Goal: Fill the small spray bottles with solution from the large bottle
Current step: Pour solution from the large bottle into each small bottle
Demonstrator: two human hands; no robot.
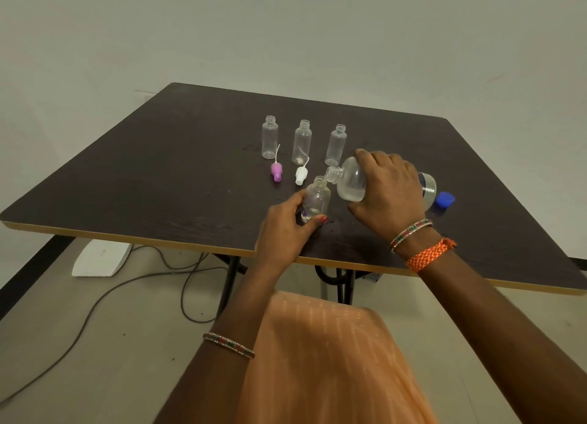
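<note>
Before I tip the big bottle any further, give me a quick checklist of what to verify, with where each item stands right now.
1. Large bottle uncapped: ok, its blue cap lies on the table.
2. Right hand has a firm grip on the large bottle: ok.
3. Left hand steadies the small bottle: ok, it stands upright.
4. Large bottle's mouth over the small bottle's opening: cannot tell, it looks just beside it.
5. Liquid flowing: cannot tell.
6. Three other small bottles open and upright: ok.
</note>
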